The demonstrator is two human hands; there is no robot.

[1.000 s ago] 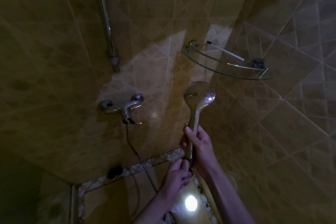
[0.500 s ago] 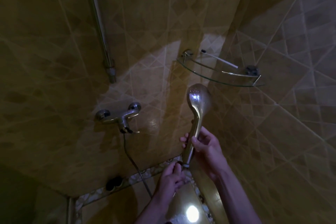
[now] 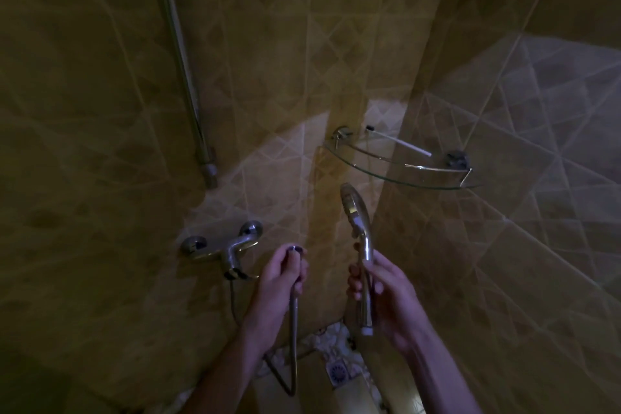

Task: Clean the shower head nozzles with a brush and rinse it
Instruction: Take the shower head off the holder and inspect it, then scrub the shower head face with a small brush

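My right hand (image 3: pixel 386 292) grips the handle of a chrome shower head (image 3: pixel 356 218), held upright and seen edge-on, its bare lower end free of the hose. Apart from it, my left hand (image 3: pixel 282 279) is closed around the end of the metal hose (image 3: pixel 294 329), whose connector pokes out above the fingers. The hose loops down and back up to the wall tap (image 3: pixel 228 245). A white brush with a dark head (image 3: pixel 400 143) lies on the glass corner shelf (image 3: pixel 369 175) above the shower head.
A chrome riser rail (image 3: pixel 181 57) runs down the left tiled wall above the tap. The two yellow-brown tiled walls meet in a corner behind the shelf. A square floor drain (image 3: pixel 337 371) lies below between my forearms. The room is dim.
The hose has come off the shower head's handle. My left hand has moved up and to the left with the hose end, and the shower head has turned edge-on.
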